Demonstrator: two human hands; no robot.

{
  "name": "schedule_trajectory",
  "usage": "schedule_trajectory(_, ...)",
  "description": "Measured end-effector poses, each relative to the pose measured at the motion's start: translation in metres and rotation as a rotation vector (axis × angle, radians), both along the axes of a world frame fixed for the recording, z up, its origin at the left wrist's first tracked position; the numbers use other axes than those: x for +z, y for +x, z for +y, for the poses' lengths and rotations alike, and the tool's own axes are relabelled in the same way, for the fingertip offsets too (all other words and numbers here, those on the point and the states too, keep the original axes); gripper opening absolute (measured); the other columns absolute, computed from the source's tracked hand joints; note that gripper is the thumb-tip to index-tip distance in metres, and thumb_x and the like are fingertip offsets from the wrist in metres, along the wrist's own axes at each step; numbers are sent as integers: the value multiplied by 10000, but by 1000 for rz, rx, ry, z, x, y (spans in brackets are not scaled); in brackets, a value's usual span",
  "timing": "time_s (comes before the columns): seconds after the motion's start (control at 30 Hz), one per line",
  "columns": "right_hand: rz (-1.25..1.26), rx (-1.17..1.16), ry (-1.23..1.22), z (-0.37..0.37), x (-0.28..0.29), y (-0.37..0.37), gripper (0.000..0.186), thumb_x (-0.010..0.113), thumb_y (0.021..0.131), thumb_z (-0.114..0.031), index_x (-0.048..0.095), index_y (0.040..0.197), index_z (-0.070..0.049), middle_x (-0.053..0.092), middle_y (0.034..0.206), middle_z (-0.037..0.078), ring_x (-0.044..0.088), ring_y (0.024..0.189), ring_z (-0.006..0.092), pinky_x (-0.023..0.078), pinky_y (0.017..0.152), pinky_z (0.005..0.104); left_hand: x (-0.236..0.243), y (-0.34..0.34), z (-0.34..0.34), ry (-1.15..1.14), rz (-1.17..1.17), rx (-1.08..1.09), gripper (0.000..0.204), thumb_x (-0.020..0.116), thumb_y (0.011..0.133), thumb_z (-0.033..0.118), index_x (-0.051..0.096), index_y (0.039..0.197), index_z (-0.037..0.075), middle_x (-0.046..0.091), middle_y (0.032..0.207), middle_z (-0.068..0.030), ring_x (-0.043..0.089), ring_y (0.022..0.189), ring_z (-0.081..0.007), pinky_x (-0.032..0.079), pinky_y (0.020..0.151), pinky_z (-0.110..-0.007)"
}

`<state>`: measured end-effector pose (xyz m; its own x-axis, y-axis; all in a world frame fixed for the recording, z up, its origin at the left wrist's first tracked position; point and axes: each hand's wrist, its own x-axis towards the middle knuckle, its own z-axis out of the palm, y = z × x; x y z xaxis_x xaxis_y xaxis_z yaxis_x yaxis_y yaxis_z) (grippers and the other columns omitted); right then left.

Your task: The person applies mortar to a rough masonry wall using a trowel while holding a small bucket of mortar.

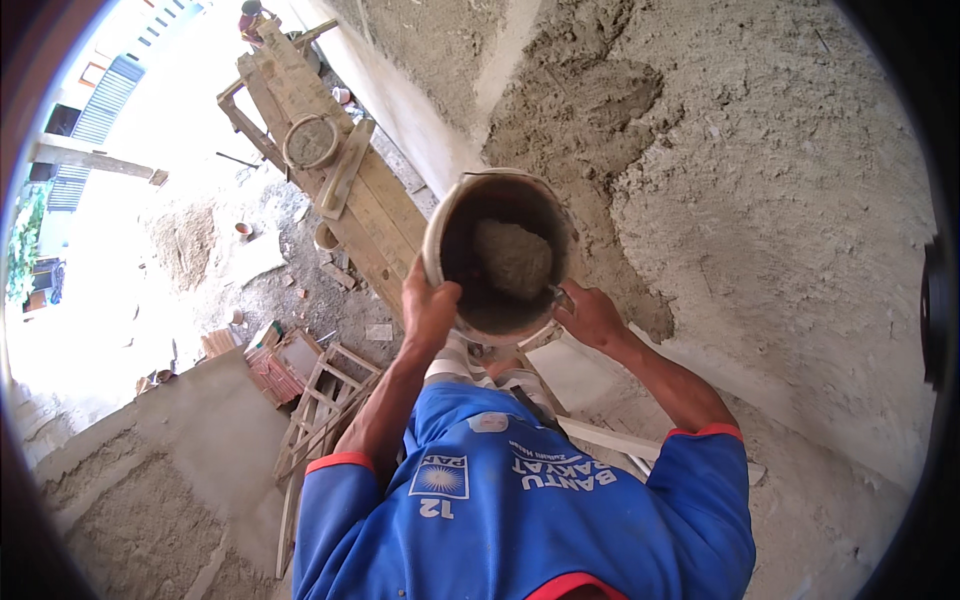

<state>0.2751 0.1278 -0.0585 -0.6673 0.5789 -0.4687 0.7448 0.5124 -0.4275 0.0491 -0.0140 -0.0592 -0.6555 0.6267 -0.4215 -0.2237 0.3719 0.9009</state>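
Observation:
A round bucket (434, 240) with a pale rim is held up in front of me, tilted so that its dark inside shows. A lump of grey mortar (512, 258) sits at its bottom. My left hand (430, 308) is closed on the left side of the rim, thumb towards the opening. On the lower right side my right hand (592, 318) grips the bucket, next to a small shiny part at the rim that I cannot make out. Behind the bucket, a dark patch of wet mortar (575, 130) covers part of the rough wall (770, 170).
A plank scaffold (385, 215) runs up to the left along the wall, bearing a mortar tub (311, 142) and a loose board (347, 170). Below lie a wooden ladder (318, 410), stacked reddish tiles (275, 372) and a sand heap (183, 243). Another person (252, 18) is at the scaffold's far end.

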Motion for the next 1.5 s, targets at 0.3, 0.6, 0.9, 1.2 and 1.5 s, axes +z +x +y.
schedule_trajectory(0.3, 115, 86, -271, -6, 77, -17, 417, 738, 745, -190, 507, 1059, -43, 609, 718, 164, 635, 672, 318, 481, 624, 414, -43, -23, -60, 45, -53, 263, 641, 539, 651, -53, 476, 1289, -42, 642, 1012, -163, 643, 843, -244, 540, 724, -329)
schedule_trajectory(0.6, 169, 141, -685, 34, 15, 31, 339, 711, 793, -200, 601, 1049, -6, 633, 831, 131, 612, 739, 238, 492, 680, 364, -87, -45, -144, -18, -4, 485, 666, 530, 662, -5, 437, 1322, -27, 609, 1015, -115, 593, 802, -181, 503, 689, -286)
schedule_trajectory(0.9, 170, -339, 252, 126, 117, 118, 344, 597, 870, -161, 582, 1169, 7, 593, 819, 38, 531, 604, 89, 475, 514, 238, -94, -49, -171, -125, 9, 473, 633, 519, 641, -32, 478, 1273, -22, 608, 969, -95, 582, 807, -199, 486, 706, -307)
schedule_trajectory(1.2, 127, -222, -7, 89, -48, 76, 367, 618, 821, -205, 559, 1109, 14, 638, 863, 150, 637, 762, 268, 523, 683, 380, -75, -34, -144, -47, -123, 495, 644, 481, 638, -55, 476, 1281, -23, 620, 1047, -114, 613, 871, -200, 511, 747, -299)
schedule_trajectory(1.5, 41, -358, 105, 163, -152, 27, 377, 623, 806, -248, 593, 1078, 12, 661, 942, 242, 650, 876, 391, 514, 753, 436, -54, -30, -128, -80, -149, 495, 644, 500, 644, -52, 473, 1286, -11, 616, 1037, -106, 593, 889, -203, 486, 794, -299)
